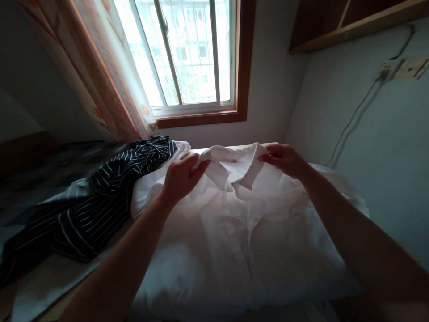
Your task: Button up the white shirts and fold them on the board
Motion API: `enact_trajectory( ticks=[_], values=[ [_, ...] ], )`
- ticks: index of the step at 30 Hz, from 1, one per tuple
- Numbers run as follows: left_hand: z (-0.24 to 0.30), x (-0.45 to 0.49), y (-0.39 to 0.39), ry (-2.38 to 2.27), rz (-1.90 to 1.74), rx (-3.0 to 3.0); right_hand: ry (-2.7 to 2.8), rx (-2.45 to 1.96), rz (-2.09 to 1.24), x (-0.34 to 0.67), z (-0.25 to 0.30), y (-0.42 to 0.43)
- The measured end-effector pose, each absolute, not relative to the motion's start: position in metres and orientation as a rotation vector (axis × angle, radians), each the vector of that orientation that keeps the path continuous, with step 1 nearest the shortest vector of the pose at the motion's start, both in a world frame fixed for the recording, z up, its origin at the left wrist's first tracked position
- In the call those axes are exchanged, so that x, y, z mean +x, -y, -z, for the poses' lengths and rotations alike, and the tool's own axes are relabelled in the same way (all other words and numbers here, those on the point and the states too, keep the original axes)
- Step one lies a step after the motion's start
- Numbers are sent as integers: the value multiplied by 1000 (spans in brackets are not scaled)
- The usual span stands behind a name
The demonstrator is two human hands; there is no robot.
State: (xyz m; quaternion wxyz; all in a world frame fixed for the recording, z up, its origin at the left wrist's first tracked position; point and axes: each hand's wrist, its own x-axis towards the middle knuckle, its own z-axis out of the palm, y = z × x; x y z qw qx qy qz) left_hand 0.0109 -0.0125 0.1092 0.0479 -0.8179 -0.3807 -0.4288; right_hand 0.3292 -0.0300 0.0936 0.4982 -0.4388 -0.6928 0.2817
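A white collared shirt (214, 241) lies spread out with its front facing up and its collar at the far end. My left hand (182, 176) pinches the left side of the collar between thumb and fingers. On the opposite side, my right hand (283, 158) grips the collar's right edge the same way. Between the two hands the collar (231, 154) is lifted a little, its two points hanging toward me. Creases run down the button front, and the lower part of the shirt is dim.
A black-and-white striped garment (100, 197) lies heaped to the left. Behind are a window (187, 53) and a patterned curtain (97, 67). A wooden shelf (362, 33) juts out at the upper right, above a socket (390, 69) with a hanging cord (351, 116).
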Motion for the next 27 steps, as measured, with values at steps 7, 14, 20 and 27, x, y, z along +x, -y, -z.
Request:
enact_trajectory(
  ticks=[7, 14, 20, 27],
  values=[
    [-176, 10, -29, 1251, 981, -3078, 1726, -1064, -749, 343, -135, -2],
    [-134, 53, -91, 1527, 1006, -2142, 1583, -1406, 242, 314, -109, -63],
    [-72, 64, -76, 1482, 680, -2319, 2037, -1432, 192, 292, -69, -37],
    [-27, 49, -59, 1602, 391, -2532, 2326, -1496, -37, 276, -5, -5]
  ],
)
